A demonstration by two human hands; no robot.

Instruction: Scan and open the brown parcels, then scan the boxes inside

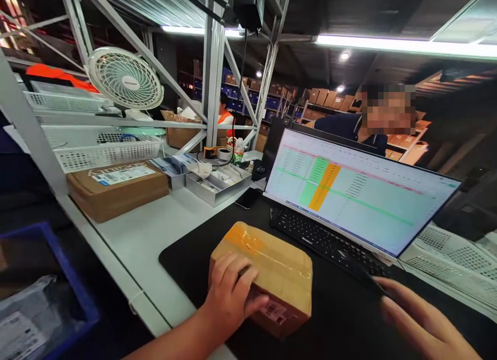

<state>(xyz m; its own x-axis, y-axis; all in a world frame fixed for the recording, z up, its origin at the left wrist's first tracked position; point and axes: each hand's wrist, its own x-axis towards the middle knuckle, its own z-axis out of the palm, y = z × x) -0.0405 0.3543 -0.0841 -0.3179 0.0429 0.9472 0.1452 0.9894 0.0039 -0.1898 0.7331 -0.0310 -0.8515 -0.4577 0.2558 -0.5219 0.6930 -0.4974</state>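
Observation:
A taped cardboard box (275, 256) sits on the black desk mat (186, 256), with a label on its near side. My left hand (233, 290) grips its near left edge, fingers curled over the top and thumb against the labelled side. At the lower right, my right hand (423, 318) is closed, with a thin dark object between thumb and fingers. That object blends into the dark mat and keyboard, so its kind is unclear. Behind the box lies a black keyboard (318, 241), in front of a monitor (357, 189) showing a spreadsheet.
Another labelled carton (116, 189) stands at the left, beside a metal tray (217, 186) of small items. A phone (248, 198) lies near the monitor. A blue bin (70, 277) holds packages at lower left. One person (349, 127) is behind the monitor. Metal posts rise at the desk's left.

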